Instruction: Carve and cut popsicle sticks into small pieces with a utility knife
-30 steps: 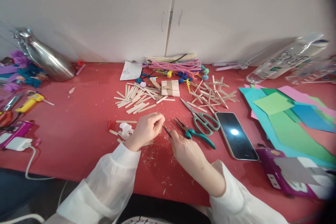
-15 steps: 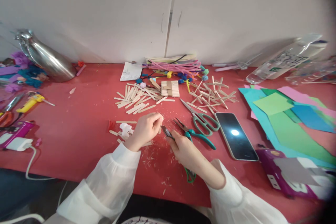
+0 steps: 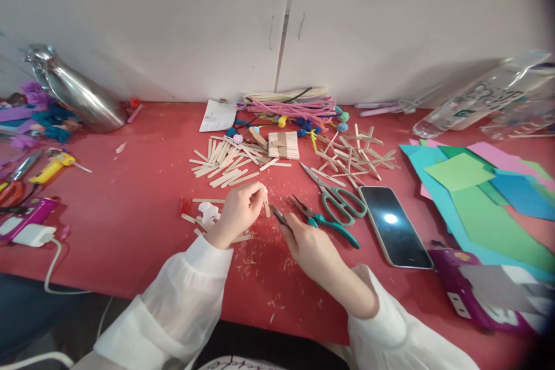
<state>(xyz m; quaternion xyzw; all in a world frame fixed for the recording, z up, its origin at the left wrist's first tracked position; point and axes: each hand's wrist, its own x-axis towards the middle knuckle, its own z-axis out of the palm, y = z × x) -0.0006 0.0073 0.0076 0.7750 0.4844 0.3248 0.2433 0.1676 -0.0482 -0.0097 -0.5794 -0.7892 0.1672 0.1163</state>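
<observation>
The left hand (image 3: 241,208) was pinching a short wooden stick (image 3: 267,210) between thumb and bent fingers, knuckles up, so that only the lower end showed beneath the fingertips. The right hand (image 3: 316,248) was closed around a small cutting knife (image 3: 278,217), its dark blade angled up toward that stick; whether the edge touched the wood or stopped just beside it, I could not tell.

The likeliest trouble, I judged, was a slip: with so little stick showing and the blade aimed toward the left fingers, a hard push or a catch in the grain could have carried the edge into skin. Too deep a bite might also have split such thin wood, and a loose pinch could have let it twist.

The stick sat over the middle of the red table (image 3: 139,202), pale, flat and narrow, like those in the loose pile (image 3: 228,162) beyond the hands. How its upper end looked was hidden by the fingers. Thin shavings (image 3: 248,263) lay scattered below the hands. A crumpled white scrap (image 3: 208,214) rested near the left wrist, while pliers (image 3: 336,230), scissors (image 3: 346,203) and a phone (image 3: 401,237) lay off to the right.
</observation>
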